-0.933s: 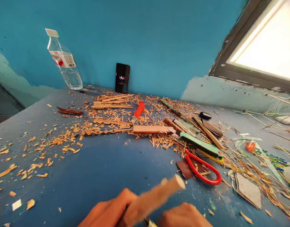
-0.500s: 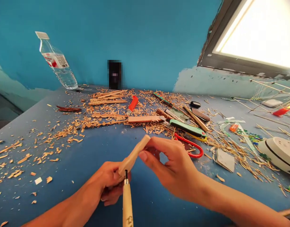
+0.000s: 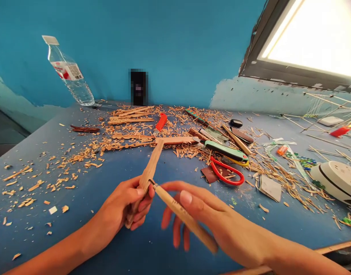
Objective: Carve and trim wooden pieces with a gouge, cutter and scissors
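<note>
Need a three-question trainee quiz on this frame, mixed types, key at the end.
1. Multiple choice: what does the left hand grip?
a) the water bottle
b) a shaped stick
c) red scissors

2. True or false: the red-handled cutter lies farther left in the view than the green-handled tool.

3. Fill in: the slim tool at the right hand has a dark tip and a pale ____ handle.

Key: 1 b; 2 true; 3 wooden.
</note>
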`<state>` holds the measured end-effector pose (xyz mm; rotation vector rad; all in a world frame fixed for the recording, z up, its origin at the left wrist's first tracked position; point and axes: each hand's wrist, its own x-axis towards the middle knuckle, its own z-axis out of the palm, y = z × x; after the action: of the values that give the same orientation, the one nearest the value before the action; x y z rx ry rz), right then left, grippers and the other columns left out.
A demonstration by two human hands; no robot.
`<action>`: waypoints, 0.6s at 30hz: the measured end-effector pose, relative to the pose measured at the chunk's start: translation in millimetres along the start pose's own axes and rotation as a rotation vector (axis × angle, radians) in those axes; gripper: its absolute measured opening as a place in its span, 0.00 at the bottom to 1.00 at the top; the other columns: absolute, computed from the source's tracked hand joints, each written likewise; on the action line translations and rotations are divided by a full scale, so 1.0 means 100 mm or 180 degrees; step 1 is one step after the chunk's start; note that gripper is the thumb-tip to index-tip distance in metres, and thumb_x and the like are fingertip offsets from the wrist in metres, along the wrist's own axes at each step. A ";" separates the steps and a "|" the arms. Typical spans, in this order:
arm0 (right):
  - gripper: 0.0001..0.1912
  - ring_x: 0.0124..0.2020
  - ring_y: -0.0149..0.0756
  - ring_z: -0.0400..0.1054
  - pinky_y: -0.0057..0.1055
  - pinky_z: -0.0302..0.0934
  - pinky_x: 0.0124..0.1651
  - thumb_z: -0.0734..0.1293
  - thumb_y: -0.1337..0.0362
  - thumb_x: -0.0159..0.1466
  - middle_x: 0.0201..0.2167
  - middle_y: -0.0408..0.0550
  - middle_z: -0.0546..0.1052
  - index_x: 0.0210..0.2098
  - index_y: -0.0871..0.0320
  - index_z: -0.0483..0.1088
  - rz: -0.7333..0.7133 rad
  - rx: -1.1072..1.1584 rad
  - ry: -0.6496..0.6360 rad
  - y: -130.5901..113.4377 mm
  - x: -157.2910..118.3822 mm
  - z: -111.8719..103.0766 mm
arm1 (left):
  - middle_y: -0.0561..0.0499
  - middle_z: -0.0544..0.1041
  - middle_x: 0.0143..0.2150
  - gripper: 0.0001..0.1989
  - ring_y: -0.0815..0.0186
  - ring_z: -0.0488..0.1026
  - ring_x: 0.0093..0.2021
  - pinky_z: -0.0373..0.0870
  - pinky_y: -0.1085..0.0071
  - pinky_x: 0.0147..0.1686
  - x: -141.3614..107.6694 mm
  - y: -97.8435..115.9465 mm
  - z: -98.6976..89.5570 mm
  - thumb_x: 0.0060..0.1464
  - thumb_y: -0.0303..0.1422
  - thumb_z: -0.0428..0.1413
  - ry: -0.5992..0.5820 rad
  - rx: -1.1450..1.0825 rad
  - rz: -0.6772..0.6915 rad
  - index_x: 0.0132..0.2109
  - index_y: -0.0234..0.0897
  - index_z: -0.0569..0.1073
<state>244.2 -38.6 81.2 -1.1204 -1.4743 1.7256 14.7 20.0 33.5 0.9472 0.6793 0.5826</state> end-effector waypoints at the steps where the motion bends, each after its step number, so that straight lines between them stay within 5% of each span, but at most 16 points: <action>1: 0.27 0.28 0.31 0.70 0.28 0.65 0.32 0.57 0.42 0.76 0.36 0.45 0.77 0.63 0.51 0.68 0.0375 0.0453 -0.0342 -0.02 -0.02 0.02 | 0.60 0.57 0.24 0.17 0.74 0.49 0.21 0.54 0.78 0.19 -0.01 -0.02 -0.01 0.60 0.48 0.59 -0.0002 0.0096 0.0021 0.36 0.39 0.71; 3: 0.26 0.18 0.26 0.56 0.24 0.54 0.23 0.58 0.41 0.76 0.23 0.36 0.68 0.55 0.56 0.71 0.0836 0.0909 -0.0630 -0.05 -0.03 0.05 | 0.61 0.55 0.25 0.19 0.74 0.48 0.22 0.52 0.79 0.20 -0.05 -0.03 -0.02 0.65 0.50 0.57 0.0017 0.0491 0.0117 0.36 0.39 0.68; 6: 0.24 0.17 0.26 0.45 0.25 0.45 0.21 0.56 0.44 0.77 0.17 0.31 0.55 0.41 0.57 0.70 0.0692 0.0539 -0.0345 -0.02 0.04 0.06 | 0.60 0.55 0.27 0.23 0.72 0.49 0.24 0.53 0.77 0.22 -0.11 -0.03 0.01 0.69 0.54 0.51 0.0323 0.1491 0.0425 0.36 0.39 0.66; 10: 0.20 0.21 0.27 0.45 0.31 0.39 0.26 0.57 0.53 0.78 0.20 0.35 0.58 0.31 0.55 0.61 -0.0259 -0.1839 0.0608 0.04 0.12 0.09 | 0.60 0.59 0.26 0.23 0.70 0.55 0.24 0.57 0.73 0.23 -0.11 0.00 0.09 0.71 0.55 0.45 0.1023 0.2518 0.0761 0.38 0.42 0.64; 13: 0.17 0.20 0.28 0.40 0.35 0.33 0.28 0.57 0.56 0.76 0.19 0.35 0.55 0.31 0.55 0.59 -0.0392 -0.2825 0.0968 0.01 0.17 0.08 | 0.60 0.61 0.24 0.22 0.69 0.58 0.22 0.58 0.72 0.22 -0.07 0.01 0.17 0.72 0.53 0.44 0.1459 0.2950 0.0906 0.37 0.42 0.63; 15: 0.18 0.20 0.28 0.43 0.33 0.35 0.27 0.58 0.55 0.76 0.20 0.35 0.56 0.31 0.55 0.59 -0.0306 -0.2219 0.0717 -0.02 0.21 0.05 | 0.60 0.62 0.23 0.21 0.70 0.58 0.20 0.57 0.72 0.21 -0.05 0.03 0.21 0.72 0.51 0.46 0.1613 0.3116 0.1017 0.35 0.43 0.63; 18: 0.20 0.16 0.26 0.41 0.26 0.40 0.22 0.56 0.49 0.77 0.16 0.31 0.53 0.32 0.53 0.59 0.0252 0.0248 -0.0256 -0.06 0.22 0.02 | 0.60 0.63 0.22 0.18 0.70 0.59 0.20 0.56 0.73 0.20 -0.04 0.10 0.21 0.71 0.48 0.50 0.1664 0.2944 0.1083 0.35 0.42 0.65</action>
<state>232.0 -18.8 82.4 -1.0933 -1.4142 1.8859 25.7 10.6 52.4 1.8226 1.3239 0.8486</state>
